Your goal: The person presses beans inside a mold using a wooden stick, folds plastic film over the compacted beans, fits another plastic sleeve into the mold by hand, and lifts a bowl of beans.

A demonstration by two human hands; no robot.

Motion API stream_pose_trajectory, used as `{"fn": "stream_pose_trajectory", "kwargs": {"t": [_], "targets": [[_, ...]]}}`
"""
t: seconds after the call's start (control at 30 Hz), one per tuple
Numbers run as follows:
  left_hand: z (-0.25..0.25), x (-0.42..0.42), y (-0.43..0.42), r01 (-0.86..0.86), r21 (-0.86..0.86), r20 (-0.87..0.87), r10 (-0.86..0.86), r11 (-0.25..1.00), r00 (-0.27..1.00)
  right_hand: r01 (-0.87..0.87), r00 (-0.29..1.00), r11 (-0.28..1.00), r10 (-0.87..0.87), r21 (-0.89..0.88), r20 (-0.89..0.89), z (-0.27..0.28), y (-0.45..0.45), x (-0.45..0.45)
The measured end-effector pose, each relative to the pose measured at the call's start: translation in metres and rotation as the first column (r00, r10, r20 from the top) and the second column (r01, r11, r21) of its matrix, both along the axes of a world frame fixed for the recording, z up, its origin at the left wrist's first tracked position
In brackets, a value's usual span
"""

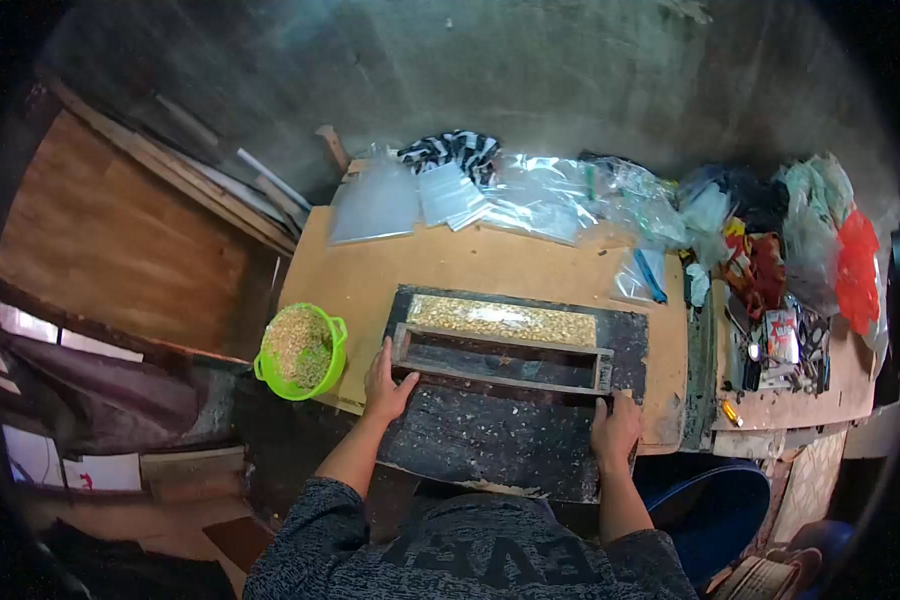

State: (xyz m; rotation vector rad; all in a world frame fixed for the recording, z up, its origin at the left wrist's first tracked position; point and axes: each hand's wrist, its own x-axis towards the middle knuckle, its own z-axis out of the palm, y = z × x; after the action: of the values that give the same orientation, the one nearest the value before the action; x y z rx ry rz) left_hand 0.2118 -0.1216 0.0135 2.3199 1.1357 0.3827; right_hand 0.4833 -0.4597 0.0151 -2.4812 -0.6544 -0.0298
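Observation:
A long wooden frame (500, 372) lies on a dark board (480, 430), just in front of a flat slab of pale pieces (500, 320) with a glossy patch on top. My left hand (387, 388) grips the frame's left end, thumb and fingers on its edge. At the right end my right hand (617, 425) holds the frame's near corner, its fingers bent. To the left of the board, a green basket (338, 362) holds small pale pieces.
Clear plastic bags (375, 205) and a striped cloth (450, 150) lie along the table's back edge. A blue tool (650, 277) rests at the back right. Farther right are a red bag (857, 270), a tray of small tools and a yellow lighter (732, 413). A blue chair (715, 510) stands below.

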Motion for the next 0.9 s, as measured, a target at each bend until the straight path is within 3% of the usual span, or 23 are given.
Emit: {"fn": "stream_pose_trajectory", "kwargs": {"t": [0.17,0.2,0.3,0.37,0.43,0.5,0.6,0.67,0.8,0.9], "targets": [[-0.006,-0.003,0.000,0.004,0.014,0.000,-0.004,1.000,1.000,-0.014,1.000,0.999,0.015,-0.040,0.020,0.006,0.002,-0.003],[-0.005,-0.003,0.000,0.017,0.029,0.003,-0.017,0.999,1.000,-0.005,1.000,0.991,0.008,-0.130,0.024,0.011,0.004,-0.005],[-0.004,-0.007,0.001,0.019,-0.013,0.073,-0.018,1.000,0.997,-0.009,1.000,0.985,0.011,-0.171,0.010,0.004,-0.001,-0.002],[-0.004,-0.012,0.003,0.009,-0.043,0.084,-0.005,0.999,0.996,-0.030,0.999,0.989,0.036,-0.147,0.037,0.004,-0.003,0.001],[-0.006,-0.021,0.004,0.080,-0.134,0.179,-0.055,0.988,0.982,0.066,0.998,0.996,-0.066,-0.058,0.012,0.014,0.004,0.003],[0.000,-0.033,0.000,0.104,-0.124,0.167,-0.082,0.987,0.983,0.074,0.997,0.996,-0.074,-0.039,0.001,0.024,0.020,0.011],[0.010,-0.053,-0.009,0.166,-0.088,0.174,-0.149,0.982,0.973,0.017,0.999,0.999,-0.015,-0.037,0.052,0.054,0.069,0.022],[0.021,-0.067,-0.016,0.202,-0.121,0.181,-0.178,0.972,0.967,-0.134,0.986,0.989,0.128,0.060,0.103,0.053,0.113,0.038],[0.024,-0.096,-0.025,0.277,-0.096,0.193,-0.255,0.956,0.947,-0.323,0.936,0.945,0.311,0.055,0.165,0.060,0.234,0.047],[0.035,-0.111,-0.025,0.299,-0.129,0.254,-0.260,0.946,0.932,-0.416,0.908,0.908,0.412,0.043,0.083,0.045,0.323,0.053]]}}
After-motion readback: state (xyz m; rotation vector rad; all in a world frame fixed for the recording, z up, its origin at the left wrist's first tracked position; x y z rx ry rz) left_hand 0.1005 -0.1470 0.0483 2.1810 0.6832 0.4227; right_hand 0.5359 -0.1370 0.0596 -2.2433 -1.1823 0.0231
